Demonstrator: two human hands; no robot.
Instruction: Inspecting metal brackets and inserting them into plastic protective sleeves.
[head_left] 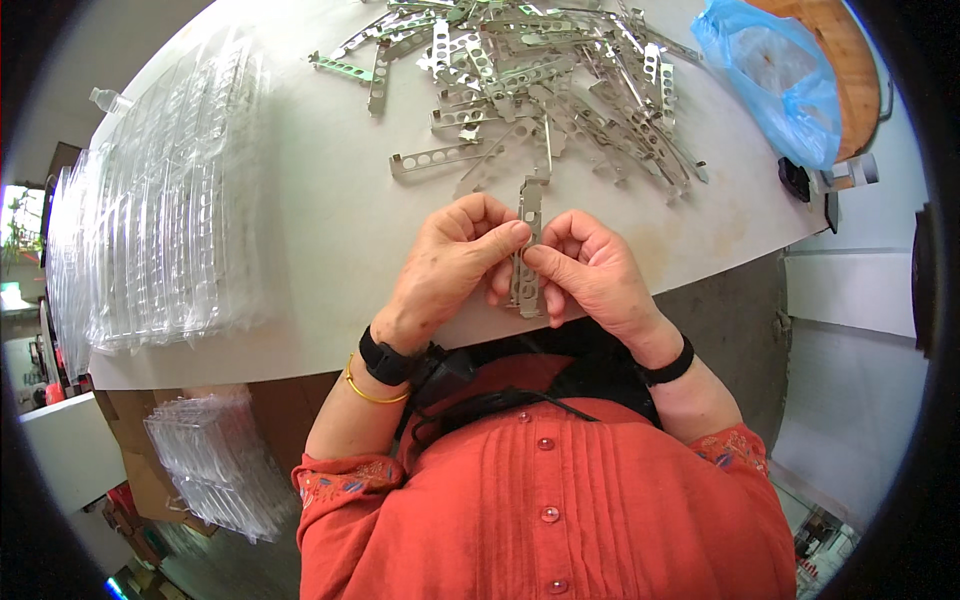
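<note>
Between my two hands, upright over the table's front part, is a metal bracket [530, 205] with a row of holes and a bent tab at its top. My left hand [462, 250] pinches it from the left side, thumb on its face. From the right, my right hand [592, 268] grips the same piece with thumb and curled fingers. Parts of its lower half are covered by my fingers. Just beyond my hands lies a heap of similar metal brackets [480, 60], loosely tangled; one perforated bracket [437, 160] lies at the heap's near left edge.
Stacked clear plastic trays [190, 200] cover the left of the white table [330, 240]. More clear trays [215, 465] sit lower, beside cardboard. At the far right are a blue plastic bag [775, 85], a round wooden board [850, 70] and a small black object [793, 179].
</note>
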